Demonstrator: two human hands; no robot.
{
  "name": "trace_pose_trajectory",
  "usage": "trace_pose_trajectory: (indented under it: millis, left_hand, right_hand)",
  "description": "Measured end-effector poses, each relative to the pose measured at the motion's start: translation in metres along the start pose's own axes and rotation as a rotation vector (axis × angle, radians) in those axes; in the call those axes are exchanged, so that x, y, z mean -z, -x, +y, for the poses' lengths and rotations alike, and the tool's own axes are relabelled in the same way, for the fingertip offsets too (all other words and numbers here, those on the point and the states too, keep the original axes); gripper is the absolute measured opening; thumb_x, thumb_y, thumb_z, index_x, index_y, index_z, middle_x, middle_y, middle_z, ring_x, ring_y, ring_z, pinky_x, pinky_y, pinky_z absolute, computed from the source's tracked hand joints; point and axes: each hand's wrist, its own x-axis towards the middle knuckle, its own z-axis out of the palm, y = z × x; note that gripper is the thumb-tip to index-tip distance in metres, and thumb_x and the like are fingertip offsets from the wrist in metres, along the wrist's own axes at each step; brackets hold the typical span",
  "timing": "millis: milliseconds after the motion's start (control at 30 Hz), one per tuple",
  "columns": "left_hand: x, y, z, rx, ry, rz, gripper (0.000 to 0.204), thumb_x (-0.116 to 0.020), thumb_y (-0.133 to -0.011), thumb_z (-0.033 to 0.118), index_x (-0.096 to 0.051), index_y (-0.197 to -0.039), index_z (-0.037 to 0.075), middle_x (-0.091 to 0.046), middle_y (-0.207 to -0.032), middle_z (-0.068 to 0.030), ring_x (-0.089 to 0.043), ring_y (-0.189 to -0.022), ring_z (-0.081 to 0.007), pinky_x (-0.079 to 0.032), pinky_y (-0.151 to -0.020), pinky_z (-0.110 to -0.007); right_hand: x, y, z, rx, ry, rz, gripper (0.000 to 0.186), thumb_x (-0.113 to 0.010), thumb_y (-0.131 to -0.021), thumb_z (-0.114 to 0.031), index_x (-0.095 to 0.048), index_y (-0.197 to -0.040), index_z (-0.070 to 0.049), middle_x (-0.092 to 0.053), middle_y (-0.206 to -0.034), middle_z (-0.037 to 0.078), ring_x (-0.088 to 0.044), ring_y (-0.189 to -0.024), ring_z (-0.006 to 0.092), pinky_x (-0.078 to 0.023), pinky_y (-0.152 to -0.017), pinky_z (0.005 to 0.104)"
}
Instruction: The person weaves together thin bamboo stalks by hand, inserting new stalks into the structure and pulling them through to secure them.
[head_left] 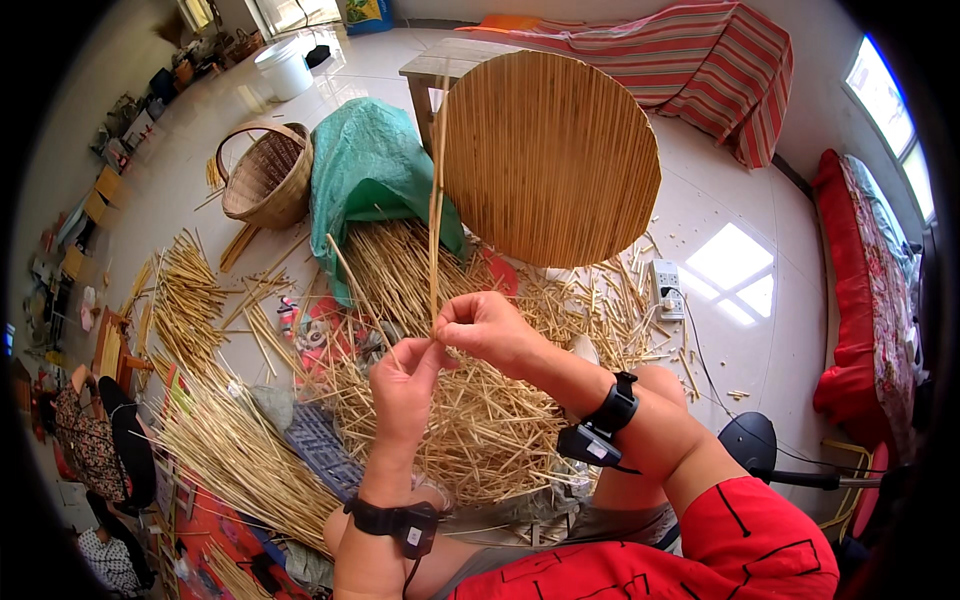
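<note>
Stalks, thin and straw-coloured, rise upright from two bare hands at the centre of the view. The right hand pinches their lower ends between thumb and fingers. The left hand, just below and to the left, has its thumb and fingers pressed together on the same ends. A single stalk slants up beside the left hand. Beneath spreads a straw heap. Beyond, a green sack stands between a wicker basket and a round slatted panel.
</note>
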Motion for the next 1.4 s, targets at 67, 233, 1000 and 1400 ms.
trace_pose_trajectory:
  millis: [67, 233, 1000, 1400]
  left_hand:
    - [0.0, 0.001, 0.001, 0.011, 0.0, -0.021, 0.014, -0.06, -0.092, 0.015, -0.063, -0.089, 0.001, -0.066, -0.072, -0.0022, -0.04, -0.051, 0.0012, -0.028, -0.046, -0.015]
    - [0.0, 0.002, 0.013, 0.076, 0.116, -0.093, 0.016, -0.057, -0.094, 0.015, -0.063, -0.092, 0.001, -0.066, -0.072, -0.006, -0.037, -0.046, 0.0011, -0.025, -0.043, -0.014]
    - [0.003, 0.002, 0.011, 0.034, 0.096, -0.199, 0.023, -0.046, -0.098, 0.019, -0.062, -0.095, 0.002, -0.066, -0.073, -0.008, -0.035, -0.044, -0.0004, -0.026, -0.041, -0.015]
    - [0.0, 0.001, 0.006, 0.034, 0.127, -0.155, 0.023, -0.046, -0.098, 0.017, -0.063, -0.097, 0.002, -0.065, -0.073, -0.0069, -0.035, -0.044, -0.0013, -0.027, -0.042, -0.015]
  right_hand:
    - [0.002, 0.0, -0.001, -0.006, 0.007, -0.013, 0.011, -0.064, -0.081, -0.013, -0.062, -0.077, -0.003, -0.056, -0.067, -0.003, -0.045, -0.056, 0.0024, -0.033, -0.049, 0.0199]
    - [0.003, 0.001, -0.008, -0.056, -0.094, -0.079, 0.009, -0.064, -0.081, -0.012, -0.061, -0.078, -0.004, -0.056, -0.067, -0.003, -0.045, -0.055, 0.0023, -0.033, -0.048, 0.0192]
    - [0.007, -0.003, 0.003, -0.122, -0.129, -0.096, 0.018, -0.063, -0.083, -0.019, -0.06, -0.08, -0.002, -0.06, -0.07, 0.003, -0.051, -0.055, 0.0083, -0.038, -0.048, 0.0227]
    - [0.019, -0.005, -0.005, -0.054, 1.091, -0.024, 0.021, -0.061, -0.081, -0.019, -0.068, -0.094, -0.003, -0.067, -0.089, 0.016, -0.065, -0.08, 0.0315, -0.051, -0.066, 0.0407]
